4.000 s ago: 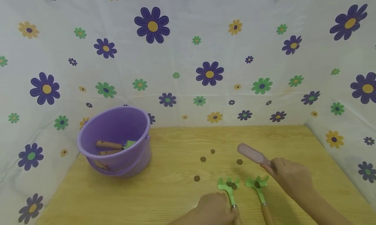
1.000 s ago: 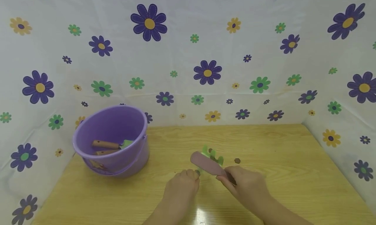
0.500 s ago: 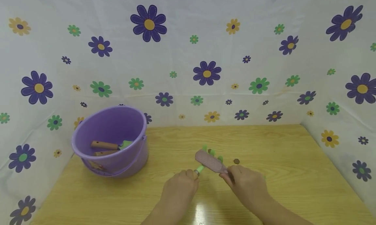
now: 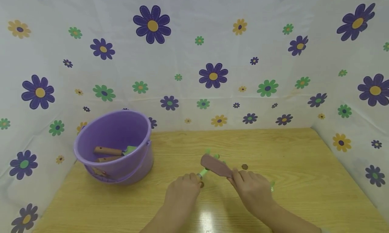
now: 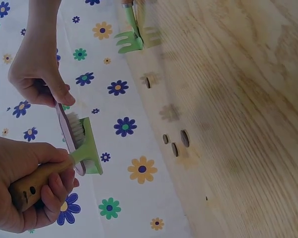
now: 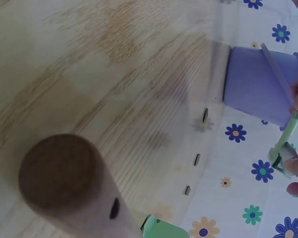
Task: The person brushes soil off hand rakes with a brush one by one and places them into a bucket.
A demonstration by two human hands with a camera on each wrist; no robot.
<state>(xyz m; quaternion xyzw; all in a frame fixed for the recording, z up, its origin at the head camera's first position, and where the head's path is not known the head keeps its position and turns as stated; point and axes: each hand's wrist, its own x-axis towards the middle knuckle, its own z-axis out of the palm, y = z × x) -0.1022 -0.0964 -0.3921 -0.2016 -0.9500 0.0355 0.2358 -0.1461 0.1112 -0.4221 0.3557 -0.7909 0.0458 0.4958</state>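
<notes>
My left hand grips the wooden handle of a green-headed hand rake, held up off the table. The right hand pinches the handle of a pinkish-brown brush. In the left wrist view, the brush's white bristles touch the rake's green head. From the head view, the brush's back covers much of that head. A second green hand rake lies on the table, mostly hidden behind the right hand in the head view. Several brown discs, such as one disc, lie on the wooden tabletop.
A purple bucket stands at the table's left, with wooden-handled tools inside. White cloth with printed flowers surrounds the table at the back and sides.
Over four seconds, the left hand has lifted one rake, and the brush has come left onto its head. Within the last second, brush and rake shift slightly, and a disc shows beside the left hand.
</notes>
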